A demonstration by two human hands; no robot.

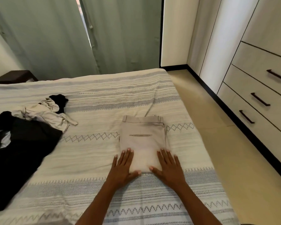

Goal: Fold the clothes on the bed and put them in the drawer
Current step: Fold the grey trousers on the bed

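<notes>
Both hands, left hand (122,165) and right hand (168,166), lie flat with fingers straight, pressing the near end of the folded trousers (142,138) at centre frame on the bed (96,98). Its long axis runs away from them. Closed drawers (256,101) stand right, across open floor; the unfolded pile (28,127), seemingly two garments, lies left.

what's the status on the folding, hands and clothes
Both hands flat, left hand and right hand pressing folded beige trousers. Black garment and cream garment unfolded on bed. Drawers closed.
</notes>
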